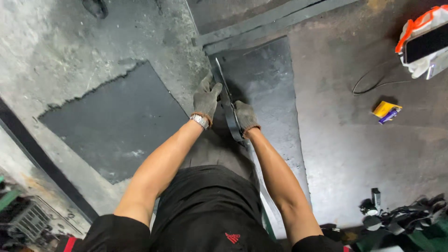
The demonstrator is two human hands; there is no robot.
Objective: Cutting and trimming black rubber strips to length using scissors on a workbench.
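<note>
Fingers of both gloved hands, left hand (206, 99) and right hand (244, 116), clamp our black strip (229, 108); we keep it steady over the rubber sheet (266, 79).

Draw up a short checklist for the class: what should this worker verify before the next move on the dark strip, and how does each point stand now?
1. Gloves on both hands: ok; left hand and right hand are gloved.
2. Both hands on the dark strip: ok.
3. Black sheet lying flat under the strip: ok.
4. Cable away from the hands: ok.
5. Yellow packet away from the sheet: ok.
6. Strip's edge condition: cannot tell.
</note>
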